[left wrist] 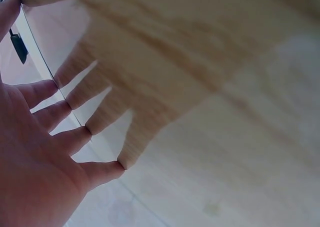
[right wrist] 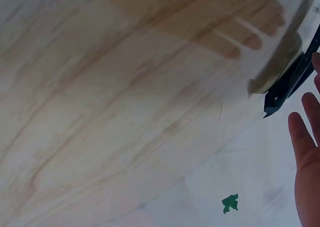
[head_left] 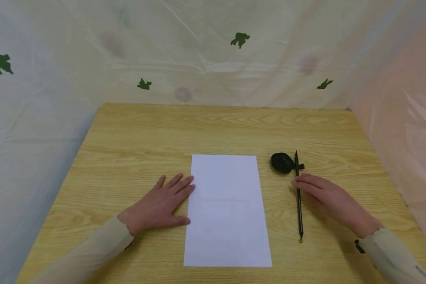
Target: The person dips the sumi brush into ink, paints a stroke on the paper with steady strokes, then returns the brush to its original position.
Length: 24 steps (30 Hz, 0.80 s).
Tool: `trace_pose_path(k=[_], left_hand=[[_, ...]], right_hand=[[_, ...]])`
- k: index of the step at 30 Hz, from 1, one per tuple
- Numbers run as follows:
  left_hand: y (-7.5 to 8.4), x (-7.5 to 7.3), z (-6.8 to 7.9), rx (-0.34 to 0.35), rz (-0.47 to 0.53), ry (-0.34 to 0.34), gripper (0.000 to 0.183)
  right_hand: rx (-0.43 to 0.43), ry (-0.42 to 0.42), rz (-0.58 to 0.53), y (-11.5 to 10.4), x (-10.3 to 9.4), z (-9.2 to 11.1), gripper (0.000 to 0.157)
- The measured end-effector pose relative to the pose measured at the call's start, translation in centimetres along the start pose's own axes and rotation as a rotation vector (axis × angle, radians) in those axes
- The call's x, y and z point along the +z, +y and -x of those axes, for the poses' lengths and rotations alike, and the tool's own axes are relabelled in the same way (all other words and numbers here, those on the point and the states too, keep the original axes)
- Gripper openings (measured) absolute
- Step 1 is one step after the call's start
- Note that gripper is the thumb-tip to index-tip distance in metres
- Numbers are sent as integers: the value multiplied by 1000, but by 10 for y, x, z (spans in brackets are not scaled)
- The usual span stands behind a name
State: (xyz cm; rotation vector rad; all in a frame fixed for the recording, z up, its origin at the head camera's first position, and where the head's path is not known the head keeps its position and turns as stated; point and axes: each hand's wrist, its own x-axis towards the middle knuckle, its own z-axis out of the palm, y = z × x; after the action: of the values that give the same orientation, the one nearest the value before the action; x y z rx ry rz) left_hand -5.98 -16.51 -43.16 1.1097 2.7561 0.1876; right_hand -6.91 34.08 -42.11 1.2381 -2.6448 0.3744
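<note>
A slim black brush (head_left: 299, 213), pointed at its far end and looped at its near end, lies right of the blank white sheet (head_left: 227, 221), beside a glossy black dish (head_left: 282, 163). The left hand (head_left: 157, 206) is spread flat, fingertips touching the sheet's left edge. The right hand (head_left: 331, 198) reaches leftward over the brush's middle; whether it pinches the brush, I cannot tell.

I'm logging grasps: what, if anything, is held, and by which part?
Left grip holds nothing. Right grip is at the calligraphy brush, nearer its tip; whether it pinches the shaft is unclear.
</note>
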Motion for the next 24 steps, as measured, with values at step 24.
trace_pose_path(k=[24], left_hand=[[1, -2, 1, -6, -1, -4, 92]], right_hand=[[-53, -113, 83, -4, 8, -1, 45]])
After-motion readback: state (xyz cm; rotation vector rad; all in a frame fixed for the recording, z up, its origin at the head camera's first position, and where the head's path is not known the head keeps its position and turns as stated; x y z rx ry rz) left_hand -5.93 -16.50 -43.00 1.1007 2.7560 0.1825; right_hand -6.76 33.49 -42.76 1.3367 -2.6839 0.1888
